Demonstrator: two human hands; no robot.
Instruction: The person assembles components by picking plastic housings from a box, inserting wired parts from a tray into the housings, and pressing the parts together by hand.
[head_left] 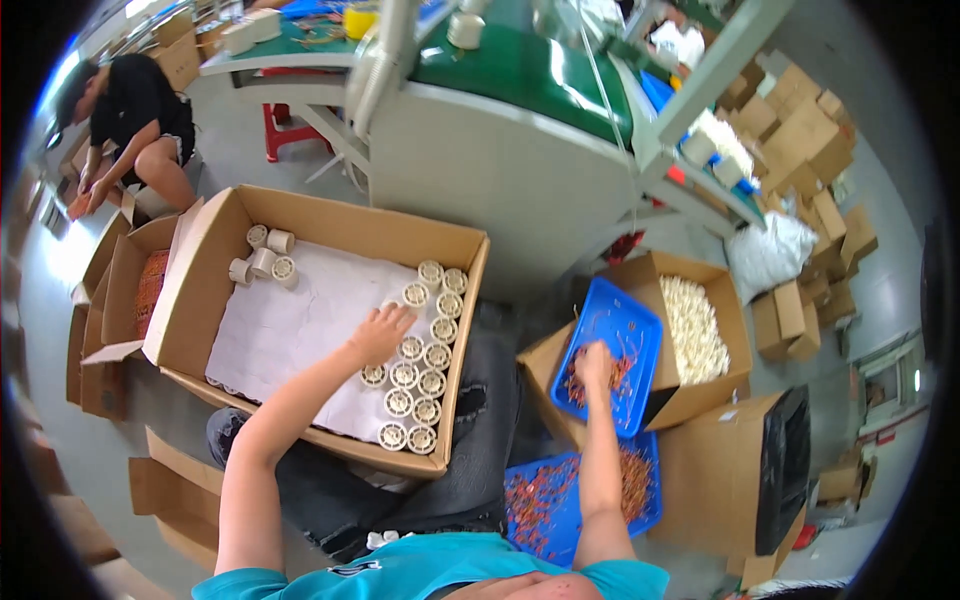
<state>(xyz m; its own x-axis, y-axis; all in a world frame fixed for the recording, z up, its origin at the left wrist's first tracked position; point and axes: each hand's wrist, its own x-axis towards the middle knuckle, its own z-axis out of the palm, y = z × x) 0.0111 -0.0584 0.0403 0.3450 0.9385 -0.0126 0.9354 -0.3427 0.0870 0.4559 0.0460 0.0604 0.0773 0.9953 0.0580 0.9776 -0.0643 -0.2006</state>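
Left hand point(380, 335): palm down over the right half of the big open brown cardboard box point(350, 230), centre-left of frame. Fingers partly extended, right at the round white plastic spoked parts point(427, 411); can't tell if it's gripping one.

Those parts stand spoked ends up, packed in rows along the box's right wall, on a white paper sheet point(270, 340). A smaller loose cluster of white cylinders point(263, 263) sits in the box's upper-left corner, some tipped on their sides.

Right hand point(594, 365): right of centre, fingers curled down into small reddish-orange pieces point(624, 372) in a tilted blue rectangular plastic tray point(622, 318). Fingertips hidden, can't tell what it has hold of.

That tray overlaps an open brown carton point(735, 325) with a heap of small cream-white pieces point(692, 335) on its right side. Lower centre-right: more blue plastic tray surface point(655, 490) with the same kind of reddish-orange bits; can't tell if one tray or two.

Top centre: green conveyor belt point(520, 85), a white cylinder point(465, 30) standing on it. Upper left: seated co-worker in a black shirt point(145, 100), bent forward, hands together.
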